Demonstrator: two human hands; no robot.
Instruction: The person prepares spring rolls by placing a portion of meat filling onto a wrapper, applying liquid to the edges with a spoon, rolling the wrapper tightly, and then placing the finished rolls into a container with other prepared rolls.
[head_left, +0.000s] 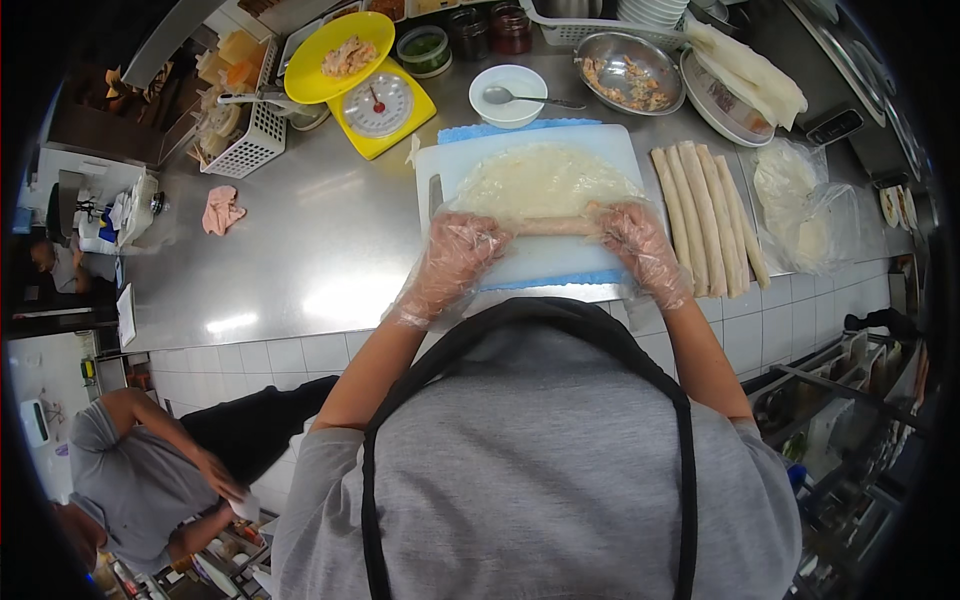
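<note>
A translucent round wrapper sheet (547, 180) lies on a white cutting board (628, 142) over a blue cloth. Along its near edge is a partly rolled, filled tube (555, 226). My left hand (466, 247), in a clear plastic glove, grips the tube's left end, and my right hand (637, 236), gloved likewise, grips its right end. Several long finished rolls (705, 217) lie side by side to the right of the board. Beyond the board stand a white bowl (489, 112) with a metal spoon (525, 98) and a steel bowl (628, 45) with remains of filling.
A yellow scale (420, 112) bears a yellow plate (300, 75) of filling. Left are a white basket (255, 142) and a pink cloth (222, 210). A plate of sheets (750, 75) and a plastic bag (806, 210) lie right. Another person (142, 480) stands at lower left.
</note>
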